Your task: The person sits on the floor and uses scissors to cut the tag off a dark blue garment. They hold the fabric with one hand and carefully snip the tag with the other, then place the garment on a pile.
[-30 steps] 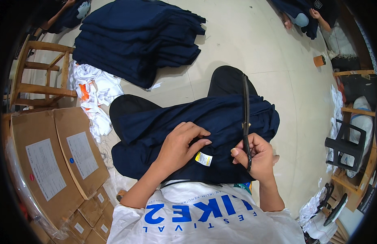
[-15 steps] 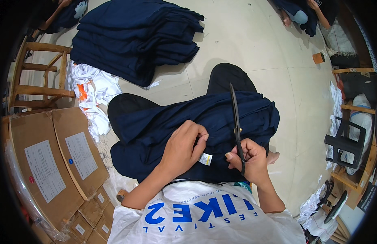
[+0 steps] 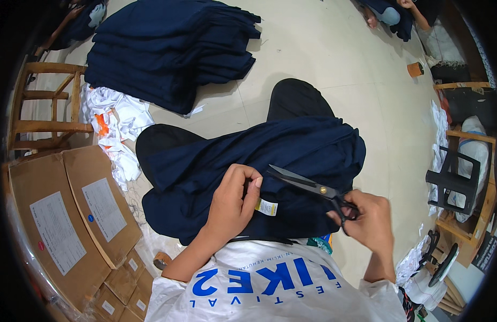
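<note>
Dark navy fabric (image 3: 307,147) lies across my legs, with black trousers (image 3: 297,99) showing beyond it. My left hand (image 3: 229,201) is pinched at the cloth, on something too small to make out. Just right of it is a small white and yellow label (image 3: 267,208) on the fabric. My right hand (image 3: 366,220) grips the handles of large scissors (image 3: 302,184); their blades point up and left, tips near my left fingertips.
A navy fabric stack (image 3: 162,48) lies ahead on the tiled floor. White cloth scraps (image 3: 119,129), a wooden chair (image 3: 47,126) and cartons (image 3: 47,220) line the left. A black plastic stool (image 3: 452,174) is at right. Two other people (image 3: 420,16) (image 3: 66,24) work at the far corners.
The scissors have swung from upright to a leftward slant, their tips coming toward my left hand. My right hand has moved a little to the right and down.
</note>
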A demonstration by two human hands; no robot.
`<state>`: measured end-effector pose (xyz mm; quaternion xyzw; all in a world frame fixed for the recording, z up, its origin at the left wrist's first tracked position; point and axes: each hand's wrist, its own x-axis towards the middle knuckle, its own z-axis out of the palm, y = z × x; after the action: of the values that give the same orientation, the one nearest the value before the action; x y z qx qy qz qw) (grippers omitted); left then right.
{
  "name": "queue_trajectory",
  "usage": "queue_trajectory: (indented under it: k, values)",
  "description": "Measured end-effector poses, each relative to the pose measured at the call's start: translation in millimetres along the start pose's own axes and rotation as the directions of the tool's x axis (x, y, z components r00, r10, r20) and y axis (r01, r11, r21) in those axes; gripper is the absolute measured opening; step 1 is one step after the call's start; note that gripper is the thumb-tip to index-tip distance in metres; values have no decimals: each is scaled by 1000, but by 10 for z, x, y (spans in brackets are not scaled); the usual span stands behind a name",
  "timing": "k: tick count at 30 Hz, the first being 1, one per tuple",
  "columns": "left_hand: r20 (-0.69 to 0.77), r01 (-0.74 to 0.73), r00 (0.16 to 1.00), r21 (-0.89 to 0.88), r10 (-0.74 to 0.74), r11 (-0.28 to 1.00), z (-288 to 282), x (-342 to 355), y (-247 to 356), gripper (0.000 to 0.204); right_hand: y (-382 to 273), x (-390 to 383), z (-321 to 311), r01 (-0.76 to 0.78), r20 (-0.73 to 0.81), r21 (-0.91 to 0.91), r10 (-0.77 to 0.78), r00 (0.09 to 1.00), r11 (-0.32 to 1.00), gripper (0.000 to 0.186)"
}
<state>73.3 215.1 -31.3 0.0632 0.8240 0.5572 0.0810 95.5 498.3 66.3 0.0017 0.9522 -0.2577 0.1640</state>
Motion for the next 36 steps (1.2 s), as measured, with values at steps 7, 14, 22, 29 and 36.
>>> queue_trajectory:
  k: [7,14,22,29,36]
  values:
    - [10,-17,1000,-71,18,997,-59,-9,69,35,34,180,-490,95,-10,-246,-100,995,965,18]
    - [-27,22,999,-78,-24,997,40,-95,-132,52,4,551,-600,261,224,-247,-207,952,933,25]
    - [-99,-14,995,-147,-1,989,94,-83,-204,55,-3,768,-605,297,346,-201,-216,913,934,25]
    - [-80,96,990,-229,-117,969,67,-35,-172,58,-6,802,-589,261,345,-167,-192,919,951,22]
    - [-77,78,992,-242,-99,967,73,-36,-182,58,15,819,-582,316,335,-197,-239,911,928,22]
